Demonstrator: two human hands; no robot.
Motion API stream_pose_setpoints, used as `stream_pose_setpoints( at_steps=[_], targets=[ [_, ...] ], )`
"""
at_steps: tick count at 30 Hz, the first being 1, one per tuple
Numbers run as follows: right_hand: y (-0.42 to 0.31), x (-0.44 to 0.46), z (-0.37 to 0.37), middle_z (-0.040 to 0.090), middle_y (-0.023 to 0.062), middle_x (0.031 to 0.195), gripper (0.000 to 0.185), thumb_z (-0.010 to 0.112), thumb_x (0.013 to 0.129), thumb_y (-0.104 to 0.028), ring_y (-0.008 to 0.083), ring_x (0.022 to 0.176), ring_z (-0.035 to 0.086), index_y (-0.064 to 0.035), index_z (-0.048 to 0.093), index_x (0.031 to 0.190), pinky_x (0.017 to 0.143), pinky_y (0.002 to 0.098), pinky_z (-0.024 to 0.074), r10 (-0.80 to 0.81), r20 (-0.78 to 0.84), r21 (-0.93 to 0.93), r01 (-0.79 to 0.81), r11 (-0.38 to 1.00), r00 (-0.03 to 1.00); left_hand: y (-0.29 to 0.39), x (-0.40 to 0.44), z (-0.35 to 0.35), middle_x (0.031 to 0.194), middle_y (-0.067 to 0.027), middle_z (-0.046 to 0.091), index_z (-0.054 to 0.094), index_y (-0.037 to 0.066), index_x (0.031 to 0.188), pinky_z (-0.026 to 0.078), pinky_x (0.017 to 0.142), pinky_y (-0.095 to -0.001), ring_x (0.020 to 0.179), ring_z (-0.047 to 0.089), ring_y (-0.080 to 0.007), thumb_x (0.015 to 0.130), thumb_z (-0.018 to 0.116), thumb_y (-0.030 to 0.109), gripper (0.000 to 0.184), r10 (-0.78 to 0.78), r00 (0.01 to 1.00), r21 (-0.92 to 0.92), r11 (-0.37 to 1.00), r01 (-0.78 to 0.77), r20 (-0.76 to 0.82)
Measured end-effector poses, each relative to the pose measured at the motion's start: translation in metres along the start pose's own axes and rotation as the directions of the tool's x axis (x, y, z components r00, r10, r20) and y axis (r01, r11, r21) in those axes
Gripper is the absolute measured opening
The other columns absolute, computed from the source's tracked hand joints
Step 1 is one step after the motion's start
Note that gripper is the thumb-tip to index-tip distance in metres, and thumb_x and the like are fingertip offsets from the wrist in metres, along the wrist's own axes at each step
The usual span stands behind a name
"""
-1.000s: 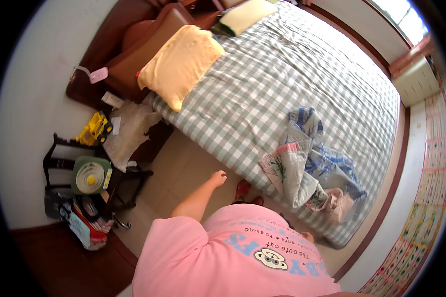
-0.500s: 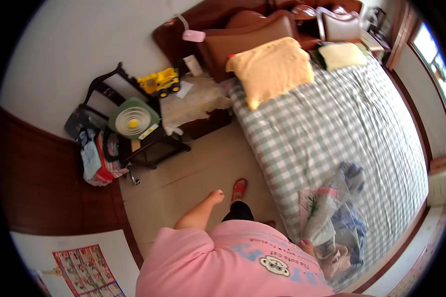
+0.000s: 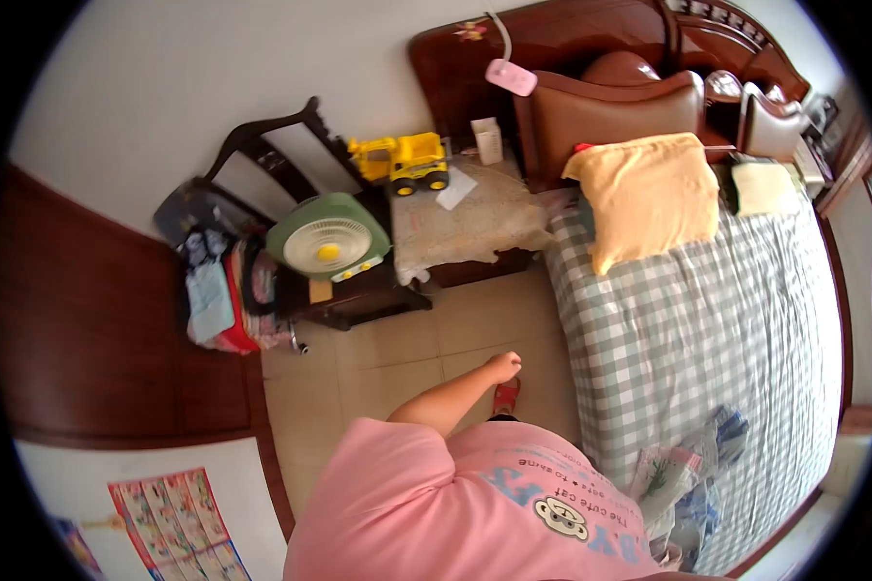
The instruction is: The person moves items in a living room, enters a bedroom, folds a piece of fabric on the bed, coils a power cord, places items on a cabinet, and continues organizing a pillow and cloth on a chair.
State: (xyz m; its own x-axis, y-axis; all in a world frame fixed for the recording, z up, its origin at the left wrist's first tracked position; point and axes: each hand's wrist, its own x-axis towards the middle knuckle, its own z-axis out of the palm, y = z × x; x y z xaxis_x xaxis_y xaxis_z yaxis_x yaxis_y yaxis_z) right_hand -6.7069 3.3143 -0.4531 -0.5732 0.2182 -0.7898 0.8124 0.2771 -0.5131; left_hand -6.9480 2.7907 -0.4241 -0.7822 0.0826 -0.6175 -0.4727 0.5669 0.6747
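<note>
My left hand (image 3: 504,366) hangs in front of my pink shirt (image 3: 388,504), over the tiled floor near a red sandal (image 3: 507,395). Its fingers are curled closed, and nothing shows in them. My right hand is out of sight; my shirt blocks the view on that side. To the right of the shirt, clear plastic bags (image 3: 700,508) with pale, folded-looking contents lie on the checked bedspread (image 3: 669,339).
A green fan (image 3: 329,242) rests on a dark chair beside a stack of folded cloth (image 3: 218,300). On the bedside table (image 3: 470,218) stands a yellow toy excavator truck (image 3: 402,163). An orange cloth (image 3: 649,198) covers a pillow at the headboard (image 3: 572,44).
My view has turned so the furniture sits further right and the bed's bags lower. My left hand has swung forward and right. My right hand, seen earlier by the bags, has gone from view.
</note>
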Motion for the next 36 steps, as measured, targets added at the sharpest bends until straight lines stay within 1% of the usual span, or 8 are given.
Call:
stream_pose_setpoints(
  at_steps=[2, 4, 8, 17, 21, 24, 28, 36],
  targets=[
    [0.008, 0.014, 0.016, 0.064, 0.0068, 0.076, 0.018, 0.063, 0.084, -0.013, 0.0155, 0.062, 0.060, -0.0018, 0.062, 0.099, 0.052, 0.0283, 0.0457, -0.019, 0.000, 0.046, 0.019, 0.999, 1.000, -0.013, 0.036, -0.011, 0.103, -0.0140, 0.065, 0.060, 0.005, 0.111, 0.050, 0.080, -0.0372, 0.087, 0.063, -0.0251, 0.084, 0.055, 0.023, 0.033, -0.044, 0.998, -0.226, 0.973, 0.053, 0.045],
    [-0.084, -0.030, 0.023, 0.064, 0.0060, 0.074, 0.019, 0.063, 0.084, -0.014, 0.0148, 0.061, 0.060, -0.0020, 0.063, 0.098, 0.052, 0.0279, 0.0463, -0.071, 0.013, -0.142, 0.072, 0.987, 0.997, -0.017, 0.062, -0.013, 0.099, -0.0087, 0.065, 0.056, 0.008, 0.117, 0.050, 0.071, -0.0360, 0.079, 0.062, -0.0177, 0.088, 0.051, 0.022, 0.032, -0.071, 0.993, -0.451, 0.887, 0.104, 0.090],
    [-0.047, -0.010, 0.028, 0.065, 0.0050, 0.075, 0.018, 0.065, 0.083, -0.016, 0.0140, 0.062, 0.061, -0.0035, 0.064, 0.095, 0.053, 0.0288, 0.0477, 0.063, -0.122, -0.026, -0.067, 0.997, 0.990, 0.037, 0.056, -0.043, 0.097, -0.0036, 0.063, 0.048, 0.011, 0.125, 0.047, 0.068, -0.0308, 0.082, 0.060, -0.0119, 0.093, 0.045, 0.024, 0.035, -0.263, 0.941, -0.366, 0.871, 0.327, 0.213],
    [-0.093, 0.024, 0.038, 0.066, 0.0059, 0.077, 0.019, 0.067, 0.080, -0.021, 0.0153, 0.063, 0.062, -0.0066, 0.066, 0.093, 0.058, 0.0300, 0.0505, 0.278, -0.092, -0.194, -0.291, 0.937, 0.956, 0.112, 0.140, -0.080, 0.106, -0.0069, 0.061, 0.044, 0.012, 0.126, 0.047, 0.077, -0.0375, 0.092, 0.059, -0.0173, 0.093, 0.049, 0.030, 0.037, -0.245, 0.936, -0.495, 0.798, 0.343, 0.254],
    [-0.129, 0.075, 0.024, 0.066, 0.0049, 0.075, 0.020, 0.067, 0.080, -0.021, 0.0155, 0.063, 0.062, -0.0061, 0.066, 0.094, 0.059, 0.0301, 0.0502, 0.244, -0.053, -0.081, -0.248, 0.965, 0.968, 0.169, 0.197, -0.093, 0.108, -0.0065, 0.060, 0.044, 0.014, 0.126, 0.047, 0.077, -0.0388, 0.093, 0.058, -0.0176, 0.093, 0.050, 0.030, 0.037, -0.256, 0.941, -0.517, 0.787, 0.337, 0.223],
    [-0.156, 0.129, 0.009, 0.066, 0.0060, 0.074, 0.020, 0.066, 0.081, -0.021, 0.0154, 0.063, 0.062, -0.0049, 0.066, 0.093, 0.058, 0.0300, 0.0495, 0.131, -0.059, -0.097, -0.136, 0.986, 0.990, 0.196, 0.240, -0.104, 0.113, -0.0047, 0.057, 0.044, 0.016, 0.125, 0.046, 0.077, -0.0383, 0.097, 0.055, -0.0169, 0.092, 0.052, 0.031, 0.037, -0.263, 0.950, -0.525, 0.792, 0.311, 0.166],
    [-0.222, 0.154, 0.000, 0.066, 0.0081, 0.079, 0.021, 0.061, 0.084, -0.017, 0.0160, 0.063, 0.063, -0.0005, 0.064, 0.096, 0.057, 0.0306, 0.0487, 0.147, -0.137, 0.251, -0.109, 0.962, 0.980, 0.241, 0.312, -0.123, 0.120, 0.0015, 0.052, 0.045, 0.014, 0.123, 0.044, 0.074, -0.0335, 0.101, 0.050, -0.0138, 0.089, 0.056, 0.031, 0.040, -0.232, 0.972, -0.509, 0.841, 0.183, -0.032],
    [-0.268, 0.138, 0.047, 0.066, 0.0082, 0.078, 0.019, 0.062, 0.083, -0.015, 0.0156, 0.065, 0.062, -0.0007, 0.063, 0.096, 0.059, 0.0307, 0.0495, 0.212, -0.191, 0.265, -0.158, 0.951, 0.958, 0.270, 0.520, -0.189, 0.117, -0.0131, 0.054, 0.040, 0.002, 0.125, 0.048, 0.072, -0.0322, 0.094, 0.055, -0.0195, 0.082, 0.064, 0.017, 0.051, 0.113, 0.893, -0.301, 0.917, -0.263, -0.436]
  ],
)
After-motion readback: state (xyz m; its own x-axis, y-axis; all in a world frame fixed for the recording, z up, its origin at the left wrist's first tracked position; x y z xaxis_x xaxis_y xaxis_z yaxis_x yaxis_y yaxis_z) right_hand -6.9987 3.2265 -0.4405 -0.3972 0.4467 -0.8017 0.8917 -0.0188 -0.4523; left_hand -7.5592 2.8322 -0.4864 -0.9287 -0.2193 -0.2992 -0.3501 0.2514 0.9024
